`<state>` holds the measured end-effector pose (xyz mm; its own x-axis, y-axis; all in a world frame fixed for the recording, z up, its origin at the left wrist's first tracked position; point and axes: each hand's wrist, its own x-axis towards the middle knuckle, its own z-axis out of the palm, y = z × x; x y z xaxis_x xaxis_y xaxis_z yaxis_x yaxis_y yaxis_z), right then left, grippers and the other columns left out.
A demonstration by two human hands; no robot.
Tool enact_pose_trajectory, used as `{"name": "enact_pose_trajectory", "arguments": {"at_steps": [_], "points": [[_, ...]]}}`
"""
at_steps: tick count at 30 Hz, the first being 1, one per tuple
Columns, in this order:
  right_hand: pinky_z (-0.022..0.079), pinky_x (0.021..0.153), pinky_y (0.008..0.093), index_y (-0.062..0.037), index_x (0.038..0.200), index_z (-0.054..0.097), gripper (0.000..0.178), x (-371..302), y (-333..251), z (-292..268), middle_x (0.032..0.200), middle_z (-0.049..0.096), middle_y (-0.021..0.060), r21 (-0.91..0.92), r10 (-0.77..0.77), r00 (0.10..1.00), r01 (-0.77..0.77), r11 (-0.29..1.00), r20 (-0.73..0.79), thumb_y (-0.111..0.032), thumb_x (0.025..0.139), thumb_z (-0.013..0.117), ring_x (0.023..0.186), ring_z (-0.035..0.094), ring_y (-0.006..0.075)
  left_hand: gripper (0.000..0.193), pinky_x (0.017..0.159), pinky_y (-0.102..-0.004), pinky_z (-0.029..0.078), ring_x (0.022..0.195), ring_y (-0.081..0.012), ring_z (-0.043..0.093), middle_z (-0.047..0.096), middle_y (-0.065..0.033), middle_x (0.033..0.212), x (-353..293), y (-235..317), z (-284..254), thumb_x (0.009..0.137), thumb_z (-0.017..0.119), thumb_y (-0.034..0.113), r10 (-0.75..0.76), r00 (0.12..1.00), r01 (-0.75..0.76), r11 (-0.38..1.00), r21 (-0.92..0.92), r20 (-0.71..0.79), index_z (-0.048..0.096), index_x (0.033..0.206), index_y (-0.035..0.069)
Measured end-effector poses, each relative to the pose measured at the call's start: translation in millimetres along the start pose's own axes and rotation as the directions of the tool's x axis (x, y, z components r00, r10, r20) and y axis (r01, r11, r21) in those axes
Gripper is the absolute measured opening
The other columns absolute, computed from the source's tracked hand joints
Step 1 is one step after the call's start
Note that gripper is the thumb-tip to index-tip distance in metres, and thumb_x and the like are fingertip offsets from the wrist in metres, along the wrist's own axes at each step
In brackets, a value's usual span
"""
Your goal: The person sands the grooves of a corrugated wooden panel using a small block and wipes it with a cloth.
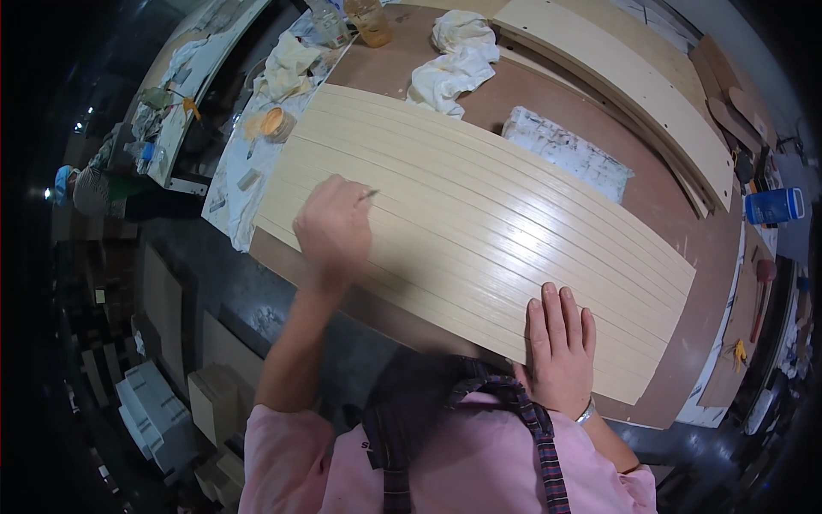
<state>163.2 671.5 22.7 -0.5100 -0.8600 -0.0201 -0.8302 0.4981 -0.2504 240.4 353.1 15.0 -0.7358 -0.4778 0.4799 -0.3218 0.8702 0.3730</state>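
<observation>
A pale cream panel (445, 218) with long parallel grooves lies across the brown worktable. My left hand (336, 224) is closed in a fist over the panel's left half, slightly blurred. A small dark tip (372, 194) sticks out past its fingers; I cannot make out what it belongs to. Flat on the panel's near right part rests my right hand (561, 347), fingers stretched out and holding nothing. An open jar of orange-tan paste (276, 125) stands just beyond the panel's far left corner.
Crumpled white cloths (454, 68) and a paint-smeared white slab (565, 152) lie behind the panel. Two bottles (368, 21) stand at the far left. Long boards (616, 77) are stacked along the back right. A blue container (773, 206) sits at right; another person (94, 190) is at far left.
</observation>
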Motion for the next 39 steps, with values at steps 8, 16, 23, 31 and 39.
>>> {"name": "enact_pose_trajectory", "arguments": {"at_steps": [8,16,23,31,39], "points": [[0.025,0.117,0.0572,-0.0029,0.151,0.04,0.096,-0.9,2.1,1.1,0.16,0.035,0.0201,0.008,-0.014,1.0,0.014,1.0,0.025,-0.026,0.066,0.079,0.147,0.033,0.0388,0.008,0.065,-0.0381,0.051,0.072,-0.0331,0.064,0.062,-0.0149,0.077,4.0,-1.3,3.8,0.078,0.069,-0.003,-0.003,1.0,0.003,0.999,-0.034,-0.006,0.069,0.086,0.0],[0.027,0.115,0.0578,-0.0038,0.147,0.046,0.09,-0.8,1.9,3.4,0.158,0.039,0.0187,-0.015,0.003,1.0,-0.003,1.0,-0.004,-0.024,0.065,0.079,0.146,0.036,0.0378,0.008,0.067,-0.0401,0.051,0.076,-0.0326,0.065,0.065,-0.0123,0.082,-3.2,0.1,-2.1,0.081,0.072,0.007,-0.061,0.998,0.061,0.997,-0.05,0.005,0.071,0.089,0.004],[0.026,0.115,0.0592,-0.0034,0.149,0.042,0.094,-1.5,-0.4,5.1,0.159,0.036,0.0204,-0.005,-0.013,1.0,0.013,1.0,0.01,-0.026,0.066,0.08,0.147,0.033,0.0396,0.01,0.069,-0.0411,0.051,0.078,-0.0316,0.065,0.067,-0.0096,0.084,19.9,-90.4,-22.0,0.082,0.074,0.012,-0.435,0.892,0.449,0.886,0.118,-0.127,0.072,0.09,0.008],[0.025,0.115,0.0597,-0.0031,0.149,0.042,0.093,-1.8,1.6,5.3,0.159,0.035,0.021,-0.022,0.004,1.0,-0.003,1.0,0.018,-0.026,0.067,0.08,0.147,0.033,0.0404,0.006,0.069,-0.0424,0.049,0.077,-0.0331,0.064,0.064,-0.0111,0.081,9.6,-71.1,-11.5,0.081,0.072,0.007,-0.177,0.978,0.186,0.98,0.072,-0.114,0.068,0.084,0.004],[0.026,0.115,0.0596,-0.0025,0.149,0.042,0.093,-3.3,2.3,6.7,0.159,0.035,0.0214,-0.022,-0.01,1.0,0.01,1.0,-0.003,-0.026,0.067,0.079,0.147,0.033,0.041,0.006,0.068,-0.0424,0.049,0.077,-0.0346,0.062,0.062,-0.0122,0.079,11.1,-60.1,-12.1,0.081,0.07,0.006,-0.195,0.972,0.199,0.98,0.021,-0.129,0.065,0.08,0.003]]}}
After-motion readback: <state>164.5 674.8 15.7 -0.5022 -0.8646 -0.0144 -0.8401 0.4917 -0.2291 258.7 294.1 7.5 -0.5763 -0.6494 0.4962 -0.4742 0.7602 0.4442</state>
